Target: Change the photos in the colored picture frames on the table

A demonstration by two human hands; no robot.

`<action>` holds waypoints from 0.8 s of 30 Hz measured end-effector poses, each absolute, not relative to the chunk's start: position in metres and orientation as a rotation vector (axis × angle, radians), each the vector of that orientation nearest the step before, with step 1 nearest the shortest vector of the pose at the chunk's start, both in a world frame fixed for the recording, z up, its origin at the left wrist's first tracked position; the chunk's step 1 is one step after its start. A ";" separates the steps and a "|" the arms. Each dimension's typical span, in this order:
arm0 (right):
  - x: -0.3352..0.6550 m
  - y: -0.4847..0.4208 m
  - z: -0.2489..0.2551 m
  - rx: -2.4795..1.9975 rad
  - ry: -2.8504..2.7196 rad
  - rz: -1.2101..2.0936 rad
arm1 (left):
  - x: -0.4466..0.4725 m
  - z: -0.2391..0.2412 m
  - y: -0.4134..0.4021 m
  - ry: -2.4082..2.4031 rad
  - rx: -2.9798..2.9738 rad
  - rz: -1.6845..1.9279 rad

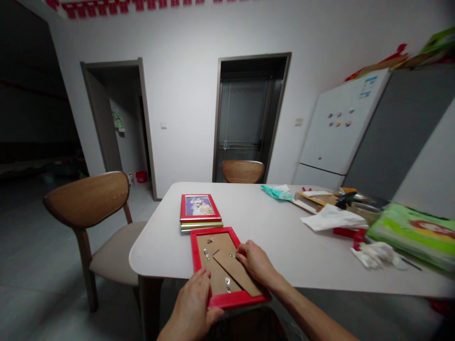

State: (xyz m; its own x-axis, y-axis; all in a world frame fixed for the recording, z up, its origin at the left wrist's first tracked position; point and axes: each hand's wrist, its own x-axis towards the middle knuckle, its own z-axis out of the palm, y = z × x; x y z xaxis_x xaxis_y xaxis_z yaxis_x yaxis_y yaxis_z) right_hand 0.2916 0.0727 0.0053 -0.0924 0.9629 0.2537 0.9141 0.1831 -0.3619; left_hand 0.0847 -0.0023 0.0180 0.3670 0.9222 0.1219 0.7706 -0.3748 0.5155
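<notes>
A red picture frame (195, 250) lies face down at the near edge of the white table (270, 227), its brown backing board and stand strut (234, 270) showing. My left hand (195, 296) grips the frame's near left corner and bottom edge. My right hand (256, 263) rests on the backing, fingertips at a small metal clip near the strut's upper end. Just beyond lies a stack of frames (199, 210), the top one red with a photo facing up.
A wooden chair (90, 199) stands left of the table and another chair back (243, 170) at the far side. Papers, tissue, a green bag (415, 232) and clutter cover the table's right part. A white fridge (341, 132) stands at the right wall.
</notes>
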 end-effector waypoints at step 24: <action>0.210 0.079 0.023 -1.471 -2.372 0.202 | 0.080 0.009 -0.003 1.470 2.222 0.544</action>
State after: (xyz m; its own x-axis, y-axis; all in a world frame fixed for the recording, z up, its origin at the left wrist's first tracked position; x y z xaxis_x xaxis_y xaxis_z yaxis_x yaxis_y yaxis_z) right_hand 0.2099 0.0795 0.0227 -0.4055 0.8893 0.2112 0.8407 0.4536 -0.2957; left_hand 0.0797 -0.0030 0.0092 0.3646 0.9267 0.0910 0.7623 -0.3532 0.5423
